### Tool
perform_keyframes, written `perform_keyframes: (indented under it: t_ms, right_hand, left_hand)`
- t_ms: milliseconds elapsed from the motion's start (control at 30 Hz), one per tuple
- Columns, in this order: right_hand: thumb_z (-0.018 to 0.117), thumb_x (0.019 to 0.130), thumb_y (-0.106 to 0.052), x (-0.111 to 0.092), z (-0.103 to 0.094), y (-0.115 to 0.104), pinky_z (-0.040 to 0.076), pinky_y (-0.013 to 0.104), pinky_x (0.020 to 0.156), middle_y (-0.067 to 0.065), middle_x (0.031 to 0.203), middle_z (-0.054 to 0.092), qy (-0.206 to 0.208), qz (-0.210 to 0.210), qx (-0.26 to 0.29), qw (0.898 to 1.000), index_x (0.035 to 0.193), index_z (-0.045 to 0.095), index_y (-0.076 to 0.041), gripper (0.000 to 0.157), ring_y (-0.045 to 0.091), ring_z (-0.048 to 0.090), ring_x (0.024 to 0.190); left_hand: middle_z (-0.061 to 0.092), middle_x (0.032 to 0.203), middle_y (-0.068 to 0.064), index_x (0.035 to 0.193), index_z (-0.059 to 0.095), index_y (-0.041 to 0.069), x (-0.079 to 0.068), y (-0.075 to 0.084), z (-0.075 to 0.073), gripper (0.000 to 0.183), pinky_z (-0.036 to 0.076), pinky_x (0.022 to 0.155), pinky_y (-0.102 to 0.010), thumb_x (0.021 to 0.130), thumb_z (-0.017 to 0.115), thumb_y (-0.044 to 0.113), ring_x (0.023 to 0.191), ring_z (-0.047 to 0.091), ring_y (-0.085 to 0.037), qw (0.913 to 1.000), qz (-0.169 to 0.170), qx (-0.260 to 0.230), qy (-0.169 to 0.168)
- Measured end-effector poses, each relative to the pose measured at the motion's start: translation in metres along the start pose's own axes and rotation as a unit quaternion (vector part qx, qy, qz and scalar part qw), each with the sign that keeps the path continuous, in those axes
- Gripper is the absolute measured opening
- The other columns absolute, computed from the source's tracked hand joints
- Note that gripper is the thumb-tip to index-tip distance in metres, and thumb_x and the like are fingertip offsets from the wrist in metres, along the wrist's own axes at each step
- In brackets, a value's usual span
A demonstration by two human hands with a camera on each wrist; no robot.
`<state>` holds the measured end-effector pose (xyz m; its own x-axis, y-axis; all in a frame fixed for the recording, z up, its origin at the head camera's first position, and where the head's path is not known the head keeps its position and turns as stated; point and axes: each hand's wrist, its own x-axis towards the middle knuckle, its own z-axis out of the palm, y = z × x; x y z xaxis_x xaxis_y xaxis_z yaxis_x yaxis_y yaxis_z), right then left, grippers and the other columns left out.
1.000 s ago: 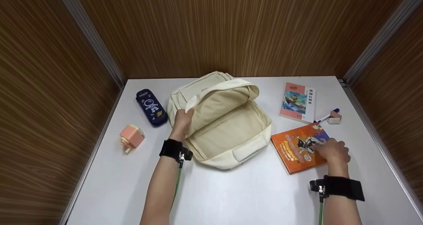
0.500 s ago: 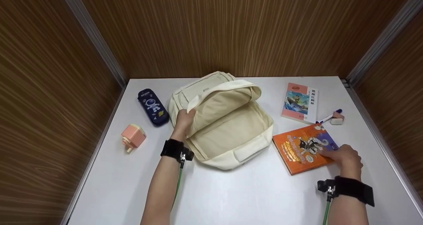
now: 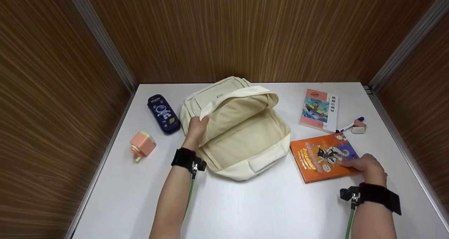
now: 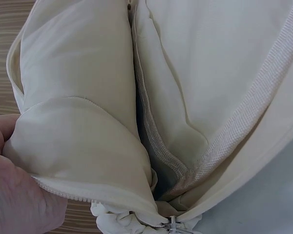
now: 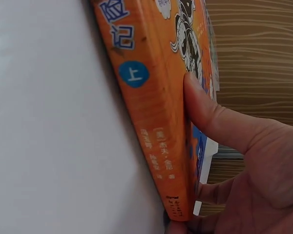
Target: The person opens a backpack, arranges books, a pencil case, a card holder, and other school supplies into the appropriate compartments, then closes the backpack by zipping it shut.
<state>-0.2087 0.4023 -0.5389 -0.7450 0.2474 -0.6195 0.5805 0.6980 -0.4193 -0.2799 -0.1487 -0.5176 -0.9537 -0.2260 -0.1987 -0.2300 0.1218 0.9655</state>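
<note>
A cream backpack [image 3: 245,140] lies unzipped on the table, its main compartment gaping toward me. My left hand [image 3: 197,128] grips the edge of its raised flap [image 4: 83,136], the zipper teeth running just past the fingers in the left wrist view. To the right of the bag is an orange book [image 3: 315,158] with cartoon figures on its cover. My right hand [image 3: 368,167] holds this book by its right end, thumb on the cover. In the right wrist view the other fingers reach round the end near the spine [image 5: 151,117], with some fingertips at its underside.
Left of the bag are a navy astronaut pencil case [image 3: 163,114] and a pink pencil sharpener [image 3: 143,144]. Behind the orange book lie a pink-and-white book [image 3: 318,110], a blue-capped pen [image 3: 347,126] and a small eraser [image 3: 358,127]. Wood-grain panels [image 3: 224,32] wall in the white table [image 3: 245,211].
My right hand has slid right along the orange book, its fingers going from over the cover to round its right end. The book has turned slightly. The left hand keeps its grip on the flap.
</note>
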Motion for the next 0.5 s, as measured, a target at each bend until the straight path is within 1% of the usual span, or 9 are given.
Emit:
perform_keyframes:
  t_ms: [100,200,367,500]
  right_hand:
    - [0.072,0.078,-0.060,0.000,0.001,0.000,0.033,0.059,0.100,0.040,0.124,0.034,-0.004,0.012,0.013,1.000,0.139,0.011,0.025,0.121,0.047,0.036,0.111]
    - [0.073,0.076,-0.061,-0.001,0.001,-0.001,0.032,0.060,0.102,0.040,0.127,0.032,0.004,0.020,0.029,0.999,0.141,0.010,0.024,0.124,0.048,0.034,0.112]
    - [0.074,0.077,-0.058,-0.006,0.001,-0.004,0.034,0.060,0.100,0.040,0.124,0.033,0.020,0.016,0.022,0.999,0.139,0.014,0.025,0.119,0.048,0.034,0.110]
    - [0.074,0.079,-0.054,-0.011,-0.001,-0.007,0.036,0.059,0.099,0.040,0.124,0.033,0.017,0.007,0.035,0.999,0.139,0.013,0.025,0.117,0.048,0.035,0.110]
  left_hand:
    - [0.052,0.076,-0.005,0.077,0.056,0.006,0.001,0.001,0.000,0.026,0.042,0.071,-0.030,0.098,0.053,0.020,0.073,0.050,-0.020,1.0000,-0.001,0.007,0.002]
    - [0.050,0.076,-0.005,0.076,0.055,0.006,0.002,0.002,0.000,0.026,0.042,0.071,-0.030,0.097,0.053,0.019,0.073,0.049,-0.021,0.9997,0.003,0.022,0.008]
    - [0.051,0.082,-0.007,0.083,0.056,0.003,0.002,0.001,0.001,0.023,0.043,0.076,-0.033,0.098,0.054,0.019,0.079,0.050,-0.022,0.9999,0.001,0.016,0.006]
    - [0.052,0.086,-0.008,0.087,0.057,0.002,0.002,-0.001,0.001,0.021,0.043,0.079,-0.033,0.098,0.054,0.020,0.082,0.050,-0.023,0.9998,0.002,0.018,0.006]
